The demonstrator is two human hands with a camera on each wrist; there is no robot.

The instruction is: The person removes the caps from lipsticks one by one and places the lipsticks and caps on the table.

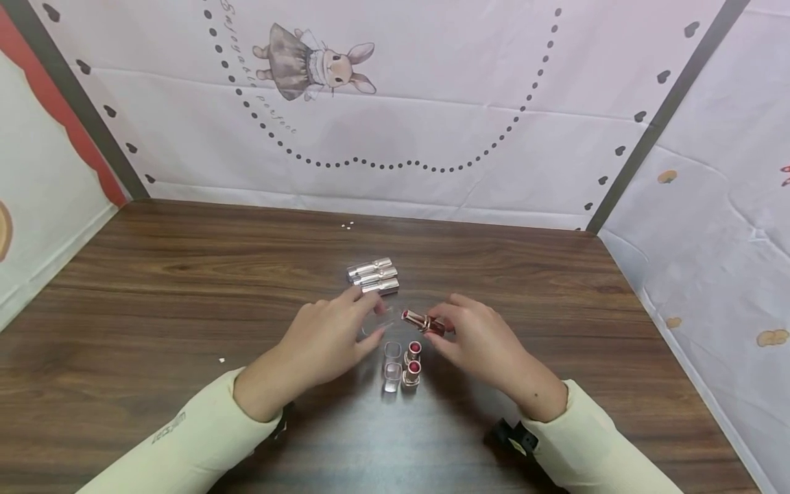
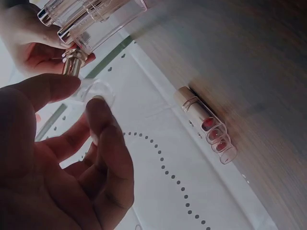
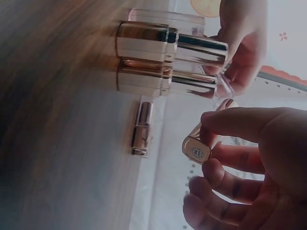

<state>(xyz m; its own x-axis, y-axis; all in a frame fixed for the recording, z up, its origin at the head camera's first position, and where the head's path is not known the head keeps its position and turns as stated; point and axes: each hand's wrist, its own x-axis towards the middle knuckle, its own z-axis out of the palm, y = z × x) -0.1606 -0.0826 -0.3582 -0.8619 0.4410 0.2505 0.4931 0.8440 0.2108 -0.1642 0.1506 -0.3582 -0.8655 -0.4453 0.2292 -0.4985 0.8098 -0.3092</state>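
My right hand (image 1: 481, 337) pinches an uncapped gold lipstick (image 1: 417, 320) by its base, its red tip pointing left. In the right wrist view the round-cornered underside of that lipstick's base (image 3: 196, 150) shows a small label. Opposite it, my left hand (image 1: 321, 337) holds a clear cap (image 2: 101, 90) between thumb and fingers, close to the lipstick's tip. Below and between the hands, two uncapped red lipsticks (image 1: 412, 373) stand upright on the table. Just left of them stand two clear caps (image 1: 391, 376).
Several lipsticks with clear caps (image 1: 378, 274) lie side by side behind my left hand on the wooden table (image 1: 185, 288). Small white bits (image 1: 348, 227) are scattered near the back edge, and another white scrap (image 1: 222, 360) lies at left. Printed cloth (image 1: 420, 123) walls the table.
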